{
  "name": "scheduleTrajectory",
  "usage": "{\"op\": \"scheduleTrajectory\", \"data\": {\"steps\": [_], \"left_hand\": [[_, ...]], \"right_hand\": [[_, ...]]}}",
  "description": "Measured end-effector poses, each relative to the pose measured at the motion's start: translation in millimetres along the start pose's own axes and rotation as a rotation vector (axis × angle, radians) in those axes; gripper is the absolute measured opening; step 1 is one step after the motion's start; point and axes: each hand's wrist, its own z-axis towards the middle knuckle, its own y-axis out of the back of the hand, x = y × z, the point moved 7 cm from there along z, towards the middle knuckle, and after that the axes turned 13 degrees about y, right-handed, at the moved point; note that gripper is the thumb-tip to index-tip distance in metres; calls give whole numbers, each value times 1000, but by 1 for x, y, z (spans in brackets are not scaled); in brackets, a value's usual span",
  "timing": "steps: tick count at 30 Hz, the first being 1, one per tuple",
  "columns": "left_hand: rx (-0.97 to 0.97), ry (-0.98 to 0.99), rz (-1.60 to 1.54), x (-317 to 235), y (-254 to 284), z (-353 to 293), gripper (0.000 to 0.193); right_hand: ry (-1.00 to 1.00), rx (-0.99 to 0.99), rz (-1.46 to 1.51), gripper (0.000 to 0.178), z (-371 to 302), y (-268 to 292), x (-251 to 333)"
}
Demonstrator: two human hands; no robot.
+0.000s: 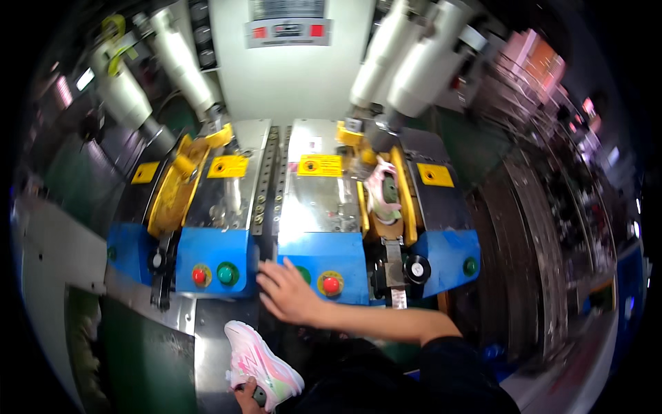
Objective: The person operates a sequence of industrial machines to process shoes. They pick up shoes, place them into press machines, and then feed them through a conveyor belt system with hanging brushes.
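A: What is the left hand [247, 400] doing?

B: It is gripping the pink-and-white shoe [258, 362] below the blue machine front [215, 245], left of centre; its visible fingers are clamping on the shoe near the opening.

A: And the right hand [288, 295]?

B: Its fingers are standing slightly apart. It is partly covering a green button [304, 274]; whether it is touching this, I cannot tell. A red button [331, 283] is sitting just to the right.

A: Which markings are showing?

B: Yellow labels [320, 165] are bearing dark signs, their print appearing too small to tell. A pale nameplate [288, 33] with red blocks is crossing the white panel [289, 83]. The gripped shoe is carrying a pink side mark. A second shoe [381, 190] is resting between yellow holders [408, 207].
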Motion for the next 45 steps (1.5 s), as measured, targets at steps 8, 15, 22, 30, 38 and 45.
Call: {"op": "scheduleTrajectory", "data": {"steps": [8, 15, 22, 30, 38, 45], "left_hand": [[-171, -200, -552, -25, 73, -108, 54], [-667, -405, 130, 49, 182, -10, 79], [-1128, -267, 164, 82, 218, -115, 91], [-929, -120, -159, 153, 366, -76, 66], [-353, -111, -363, 27, 373, -88, 54], [255, -349, 355, -116, 232, -69, 55]], "right_hand": [[60, 418, 974, 27, -89, -114, 178], [53, 828, 944, 35, -89, -129, 225], [-420, 932, 727, 85, -119, -249, 237], [-544, 650, 672, 79, -114, -330, 310], [-1026, 426, 1318, 43, -9, -234, 324], [-807, -298, 1062, 54, -48, -60, 307]]}}
